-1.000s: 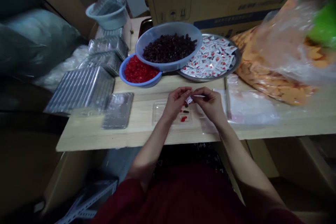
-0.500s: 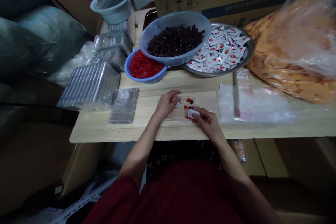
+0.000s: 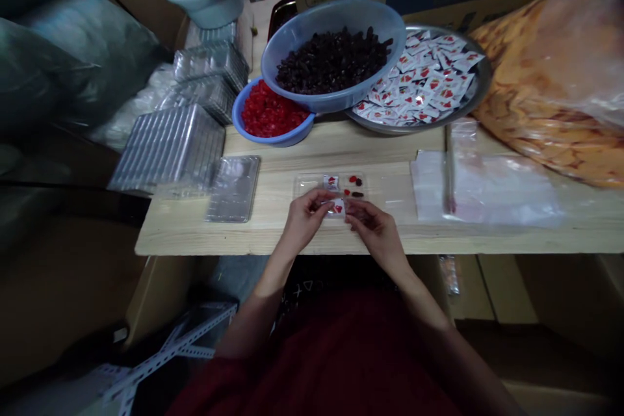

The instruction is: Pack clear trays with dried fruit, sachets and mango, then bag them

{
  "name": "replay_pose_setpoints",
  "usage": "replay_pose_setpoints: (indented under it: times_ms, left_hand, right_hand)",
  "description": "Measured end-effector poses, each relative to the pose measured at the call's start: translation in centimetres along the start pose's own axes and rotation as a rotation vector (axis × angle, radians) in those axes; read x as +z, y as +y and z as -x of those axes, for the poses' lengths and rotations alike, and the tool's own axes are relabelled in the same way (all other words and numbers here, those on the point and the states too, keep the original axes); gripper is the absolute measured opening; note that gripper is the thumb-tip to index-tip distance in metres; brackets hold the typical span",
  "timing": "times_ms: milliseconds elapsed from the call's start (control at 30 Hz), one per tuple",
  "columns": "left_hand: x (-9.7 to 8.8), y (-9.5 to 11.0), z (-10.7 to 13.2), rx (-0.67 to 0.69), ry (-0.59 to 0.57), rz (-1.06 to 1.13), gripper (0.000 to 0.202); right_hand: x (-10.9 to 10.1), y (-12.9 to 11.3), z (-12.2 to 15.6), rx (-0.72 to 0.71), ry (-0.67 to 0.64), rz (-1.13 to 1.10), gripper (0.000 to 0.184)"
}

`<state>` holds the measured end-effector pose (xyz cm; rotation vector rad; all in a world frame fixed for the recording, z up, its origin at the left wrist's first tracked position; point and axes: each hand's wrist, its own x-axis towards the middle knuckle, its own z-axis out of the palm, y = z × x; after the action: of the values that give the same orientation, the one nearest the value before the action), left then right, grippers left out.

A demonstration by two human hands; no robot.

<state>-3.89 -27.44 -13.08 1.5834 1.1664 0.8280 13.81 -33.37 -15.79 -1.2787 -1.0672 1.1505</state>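
My left hand (image 3: 306, 218) and my right hand (image 3: 373, 231) meet low over a clear plastic compartment tray (image 3: 306, 187) on the pale wooden table. Between their fingertips is a white sachet with red print (image 3: 337, 208), and my left fingers appear to pinch it. A second sachet (image 3: 331, 181) lies in a compartment at the tray's far side. Next to it are small red pieces and dark pieces (image 3: 353, 186). My fingers hide the tray's near part.
At the back stand a blue bowl of dark dried fruit (image 3: 334, 58), a blue bowl of red pieces (image 3: 270, 114) and a steel tray of sachets (image 3: 419, 78). Stacked plastic trays (image 3: 168, 149) lie left; plastic bags (image 3: 482, 188) and an orange-filled bag (image 3: 550, 91) lie right.
My hands have come together over the tray, with a sachet now between them. Another sachet lies in the tray. The view has shifted slightly.
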Motion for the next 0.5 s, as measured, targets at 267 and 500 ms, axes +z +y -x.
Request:
replay_pose_setpoints:
  times_ms: [267,500]
  left_hand:
    - [0.4,-2.3,-0.8,0.007,0.186,-0.147,0.014]
    - [1.0,-1.5,0.9,0.068,0.227,-0.498,0.005]
  right_hand:
    - [-1.5,-0.2,0.6,-0.198,0.042,0.317,0.017]
    - [0.0,0.7,0.2,-0.435,-0.018,0.585,0.025]
